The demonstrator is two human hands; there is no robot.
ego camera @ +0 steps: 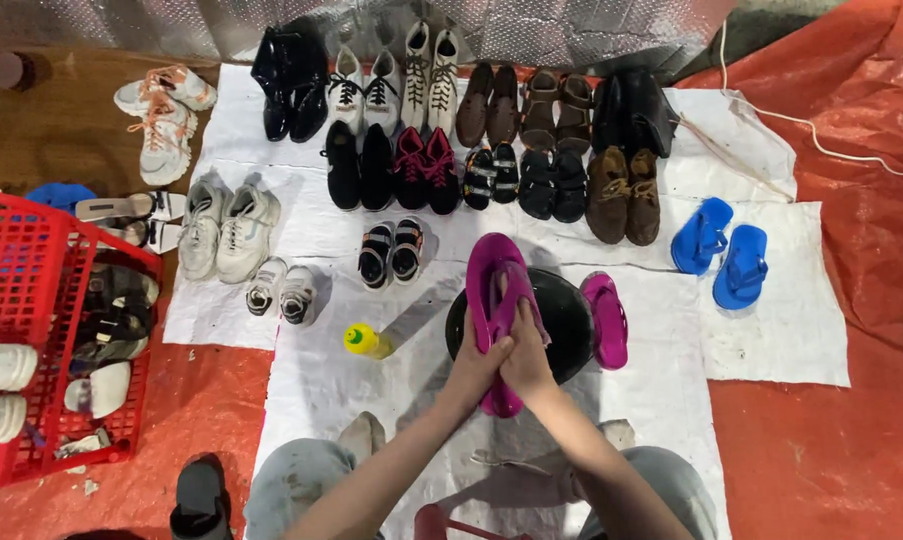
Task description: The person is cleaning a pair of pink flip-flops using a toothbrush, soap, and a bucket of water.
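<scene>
My left hand point(475, 362) grips a magenta flip-flop point(494, 275) by its middle, sole held up over a black basin point(570, 318). Against the same flip-flop presses my right hand point(528, 352), with a pale cloth or sponge under its fingers; I cannot tell which. Both hands meet over the basin's near rim. The matching magenta flip-flop point(606, 320) lies on the white sheet point(772, 330) just right of the basin. A small yellow bottle with a green cap point(366, 341) lies left of the basin.
Rows of shoes fill the far sheet: black boots point(290, 80), white sneakers point(227, 230), brown boots point(624, 196), blue flip-flops point(722, 250). A red crate point(22, 290) with shoes stands at left. Orange tarp point(852, 440) covers the floor. My knees are at the bottom.
</scene>
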